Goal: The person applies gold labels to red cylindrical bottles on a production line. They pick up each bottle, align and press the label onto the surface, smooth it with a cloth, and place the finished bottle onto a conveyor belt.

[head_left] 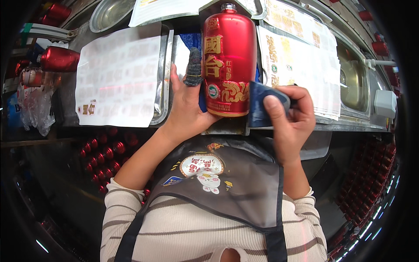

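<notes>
A glossy red bottle point(238, 52) with gold characters, a gold dragon and a small round green label stands at the table's near edge. My left hand point(184, 107) grips it low on its left side, partly under the base. One finger of that hand wears a grey knitted cover point(193, 70) with a yellow band round it. Between the thumb and fingers of my right hand point(293, 113) is a flat dark blue scraper point(261, 105), its edge at the bottle's lower right side. The scraper is slightly blurred.
To the left, a white decal sheet point(118, 74) lies over a metal tray point(163, 98). Stacked gold-printed sheets point(310, 70) lie right, beside a metal basin point(355, 83). A round metal bowl point(111, 15) is at back left. Several red bottles point(104, 155) stand below the table.
</notes>
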